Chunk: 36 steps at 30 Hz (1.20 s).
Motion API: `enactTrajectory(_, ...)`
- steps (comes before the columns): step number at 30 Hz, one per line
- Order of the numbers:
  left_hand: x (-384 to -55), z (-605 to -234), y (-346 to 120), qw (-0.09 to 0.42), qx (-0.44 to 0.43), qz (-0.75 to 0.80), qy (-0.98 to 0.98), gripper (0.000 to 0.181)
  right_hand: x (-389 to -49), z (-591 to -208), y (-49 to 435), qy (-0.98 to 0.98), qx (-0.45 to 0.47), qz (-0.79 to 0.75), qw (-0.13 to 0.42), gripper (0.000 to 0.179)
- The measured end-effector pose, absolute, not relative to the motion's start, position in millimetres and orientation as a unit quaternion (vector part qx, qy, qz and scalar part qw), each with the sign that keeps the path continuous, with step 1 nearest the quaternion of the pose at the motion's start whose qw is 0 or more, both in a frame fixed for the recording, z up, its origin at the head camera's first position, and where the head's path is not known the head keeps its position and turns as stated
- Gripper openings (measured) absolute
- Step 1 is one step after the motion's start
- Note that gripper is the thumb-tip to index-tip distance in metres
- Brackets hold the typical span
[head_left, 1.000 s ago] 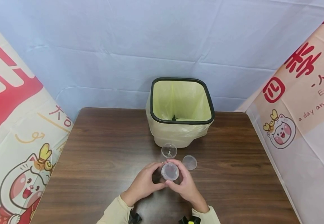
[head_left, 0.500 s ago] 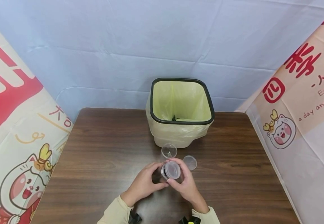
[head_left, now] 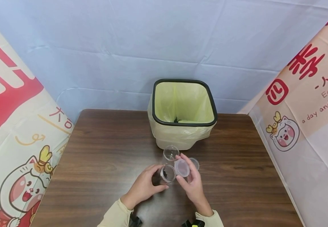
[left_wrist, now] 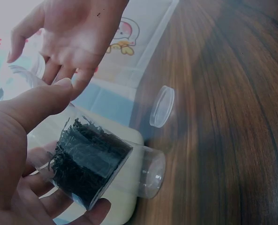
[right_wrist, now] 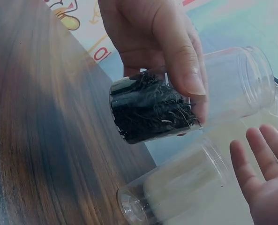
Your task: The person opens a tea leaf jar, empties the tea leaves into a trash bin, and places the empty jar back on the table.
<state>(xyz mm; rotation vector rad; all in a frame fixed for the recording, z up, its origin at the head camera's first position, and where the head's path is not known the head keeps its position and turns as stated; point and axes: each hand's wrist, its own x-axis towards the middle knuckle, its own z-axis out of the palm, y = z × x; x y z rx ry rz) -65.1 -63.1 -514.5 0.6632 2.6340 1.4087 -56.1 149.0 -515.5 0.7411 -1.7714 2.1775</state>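
Note:
My left hand (head_left: 144, 186) grips a clear plastic jar (head_left: 168, 174) around its side, thumb and fingers on opposite sides. Dark, shrivelled strips like dry tea leaves (right_wrist: 150, 110) fill its lower part, and its mouth is uncovered. To the right of that mouth, my right hand (head_left: 193, 186) holds a clear round lid (head_left: 182, 168) between thumb and fingers. Just beyond the hands stands a second clear jar (head_left: 171, 152), uncovered, with nothing visible inside. Another clear lid (left_wrist: 162, 107) lies on the table, partly hidden behind the right hand in the head view.
A bin (head_left: 181, 134) with a black rim and pale yellow liner stands behind the jars, with something small and dark inside. The brown wooden table (head_left: 110, 142) extends to both sides. A pale blue cloth (head_left: 124, 63) hangs behind, with printed cloths left and right.
The lid has come off the held jar and moved right with my right hand, uncovering the dark strips. My left hand and the jar have stayed nearly in place.

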Motion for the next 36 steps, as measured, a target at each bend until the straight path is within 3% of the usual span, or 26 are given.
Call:
enactTrajectory(13,-64,-513,-66,0.045,0.201,0.467,0.860,0.063,-52,-516,149,-0.583,0.184,0.784,0.107,0.063)
enactTrajectory(22,-64,-513,-69,0.049,0.192,0.468,0.861,0.064,-55,-521,155,-0.553,0.222,0.797,0.098,0.061)
enactTrajectory(30,-64,-516,-72,0.049,0.186,0.472,0.861,0.065,-50,-519,159,-0.579,0.164,0.794,0.084,0.065)
enactTrajectory(36,-63,-517,-76,0.050,0.174,0.479,0.859,0.064,-48,-524,169,-0.567,0.182,0.798,0.091,0.064)
